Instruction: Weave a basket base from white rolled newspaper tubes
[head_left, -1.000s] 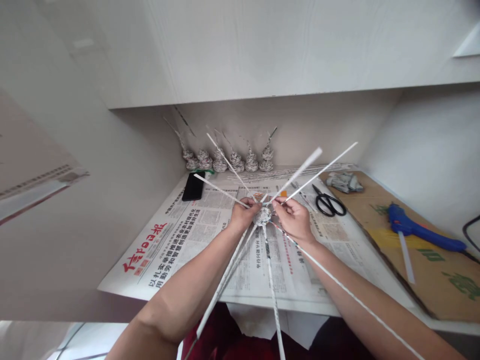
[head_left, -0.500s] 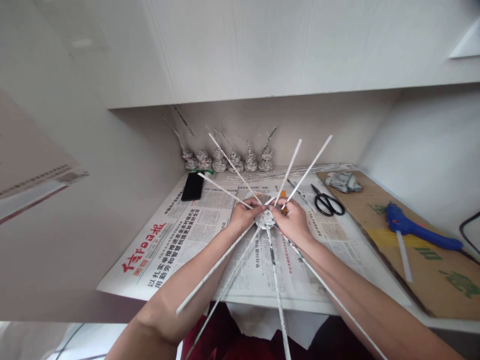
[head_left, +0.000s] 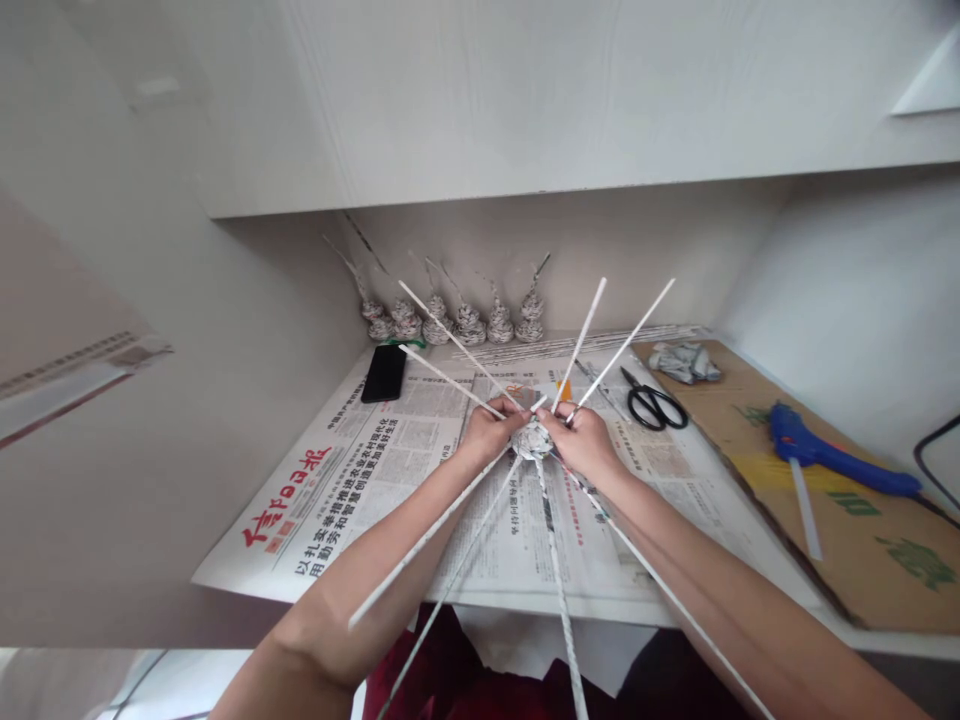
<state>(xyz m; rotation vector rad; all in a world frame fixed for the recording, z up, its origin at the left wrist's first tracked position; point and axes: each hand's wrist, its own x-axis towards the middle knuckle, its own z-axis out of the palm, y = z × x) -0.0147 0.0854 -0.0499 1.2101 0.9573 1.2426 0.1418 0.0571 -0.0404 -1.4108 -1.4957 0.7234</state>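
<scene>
- Newspaper sheets cover the desk surface.
- Black phone lies at the far left of the newspaper.
- Six woven paper cones stand in a row against the back wall.
- Black-handled scissors lie right of centre.
- Blue glue gun rests on a cardboard sheet.
- Crumpled paper lies at the cardboard's far end.

Worn on the head, looking forward and down along both forearms at a newspaper-covered desk close below, facing the back wall and the shelf above, with the left hand and right hand meeting mid-frame; a single view.
</scene>
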